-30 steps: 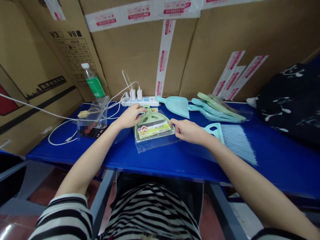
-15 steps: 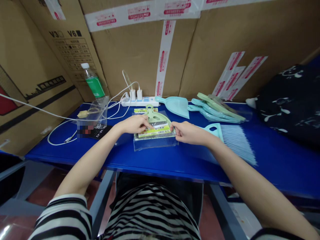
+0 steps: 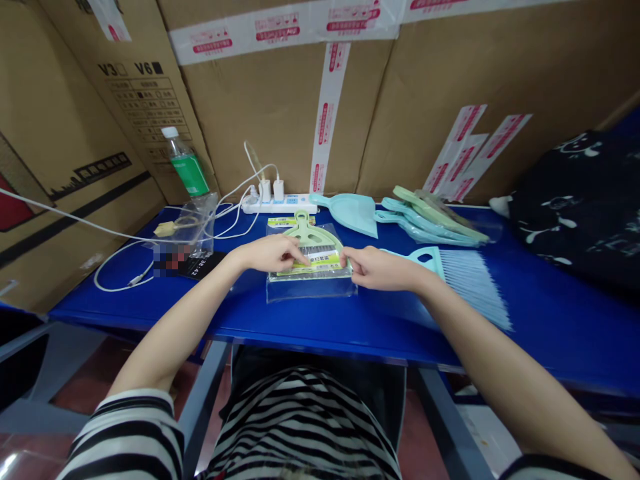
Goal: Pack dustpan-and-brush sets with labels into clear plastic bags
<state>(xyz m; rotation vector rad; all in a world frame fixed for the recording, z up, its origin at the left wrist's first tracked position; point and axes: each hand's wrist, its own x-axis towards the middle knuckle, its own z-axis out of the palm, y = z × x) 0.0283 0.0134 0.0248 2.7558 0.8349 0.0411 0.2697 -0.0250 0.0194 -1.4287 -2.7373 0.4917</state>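
Observation:
A light green dustpan-and-brush set (image 3: pixel 320 235) lies flat in a clear plastic bag (image 3: pixel 310 291) in front of me, its handle away from me. A yellow and white label (image 3: pixel 320 259) runs across its dark bristles. My left hand (image 3: pixel 275 253) rests over the bag's left side, index finger stretched onto the label and the other fingers loosely curled. From the right, my right hand (image 3: pixel 373 267) points its index finger at the label's right end, its other fingers bent. Neither hand visibly grips anything. Beside my right wrist lies a light blue brush (image 3: pixel 470 283), its handle partly hidden.
A light blue dustpan (image 3: pixel 353 212) and several bagged dustpans (image 3: pixel 435 223) lie at the back of the blue table (image 3: pixel 300 327). At the left are a power strip (image 3: pixel 300 203) with white cables, a bottle (image 3: pixel 189 170) and a phone-like screen (image 3: pixel 203 265). Cardboard walls (image 3: pixel 280 100) stand behind.
My left fingertip has shifted slightly right and down along the label. My right index finger now stretches out a little more. The bagged set has hardly moved.

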